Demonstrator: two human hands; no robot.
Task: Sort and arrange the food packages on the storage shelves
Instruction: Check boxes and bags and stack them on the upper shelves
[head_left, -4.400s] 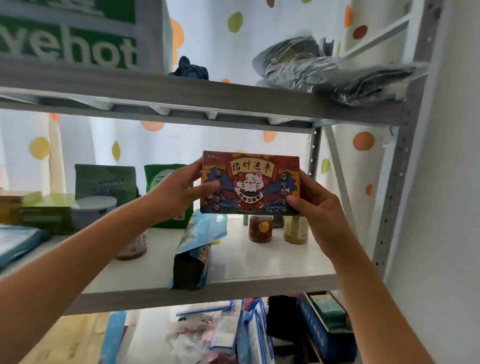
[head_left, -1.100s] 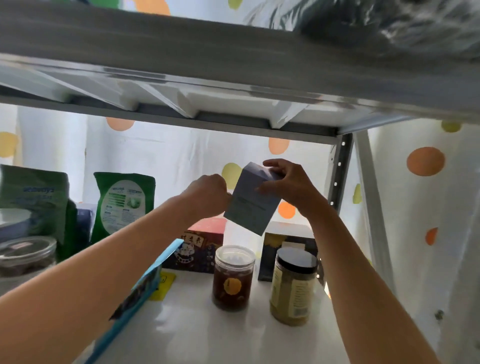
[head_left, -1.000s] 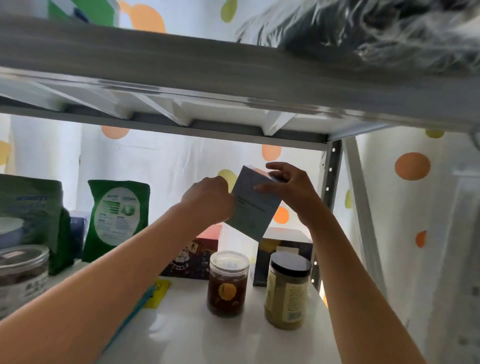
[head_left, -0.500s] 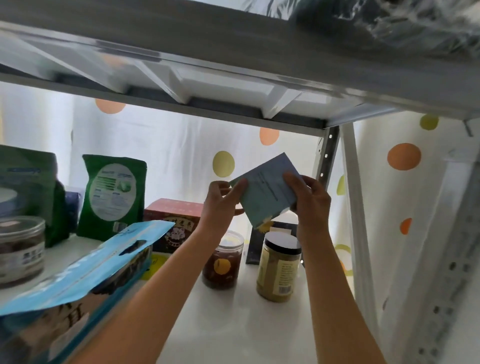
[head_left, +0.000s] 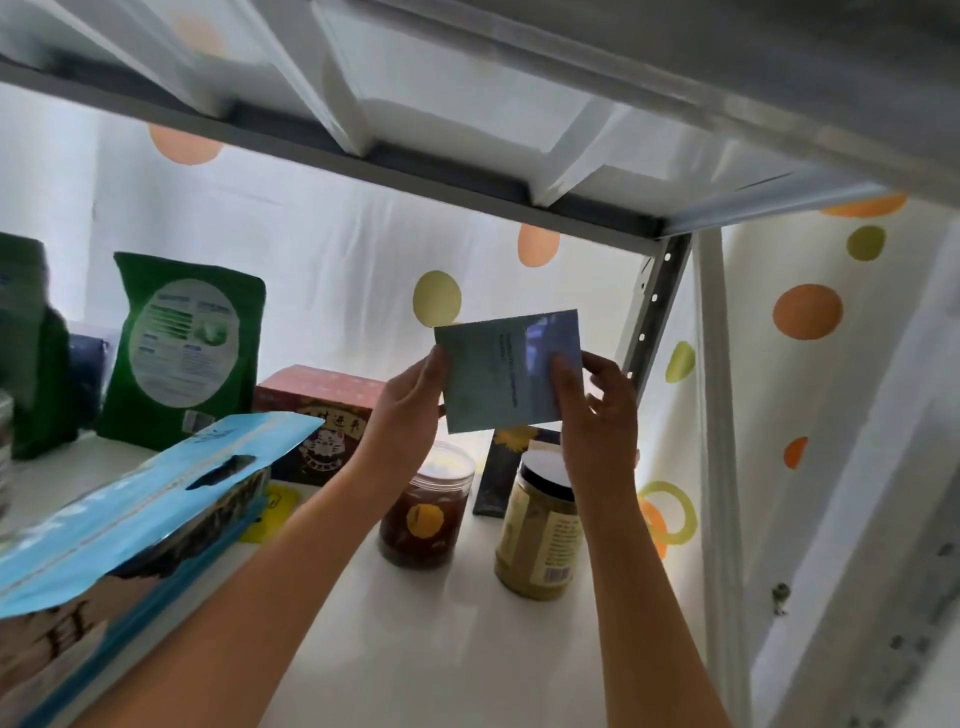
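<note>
1. Packet (head_left: 511, 371) first: flat, pale blue-grey rectangle, matte with a shiny glare patch near its upper right, and a few lines of tiny dark print running down it that I can't read. It sits slightly tilted, up in the air over the back right part of the white shelf (head_left: 426, 639), right above the two jars.
2. Hands: left hand (head_left: 410, 402) pinches the packet's left edge, thumb on the face toward the camera. Right hand (head_left: 597, 410) grips the right edge and lower right corner, thumb also on the front, other fingers curled behind. Both forearms reach up from the bottom of the view, so both hands are clamped on the same packet.
3. Count on the shelf:
   - two jars: a dark-filled jar (head_left: 423, 512) with a clear lid and a tan jar (head_left: 540, 535) with a dark lid, side by side
   - one red box (head_left: 317, 410) with a cartoon cat, behind the left arm
   - one dark box (head_left: 501, 470) standing behind the jars
   - two green pouches: green pouch (head_left: 184, 353) standing upright, plus another (head_left: 26, 353) cut off at the left edge
   - one light blue bag (head_left: 140, 514) close to the camera on the left
</note>
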